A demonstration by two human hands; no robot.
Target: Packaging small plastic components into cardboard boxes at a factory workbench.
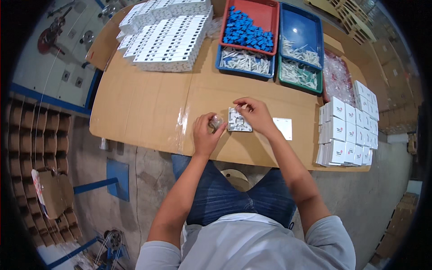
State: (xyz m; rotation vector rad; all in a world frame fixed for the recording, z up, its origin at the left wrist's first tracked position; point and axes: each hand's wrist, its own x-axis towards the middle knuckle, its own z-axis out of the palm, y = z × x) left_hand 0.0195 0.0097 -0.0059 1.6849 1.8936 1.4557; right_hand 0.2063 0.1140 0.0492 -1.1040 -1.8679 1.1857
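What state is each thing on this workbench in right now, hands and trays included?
Left hand: closed around a small clear packet.
Right hand: fingertips pinched above the white plate.
White plate: lying flat on the cardboard.
Red tray: partly filled with blue parts.
Blue tray: partly filled with white parts.
White boxes: closed, stacked in rows.
White cover: flat, untouched.

A packing workshop: cardboard-covered table, parts trays at one o'clock, stacked white boxes at three, concrete floor.
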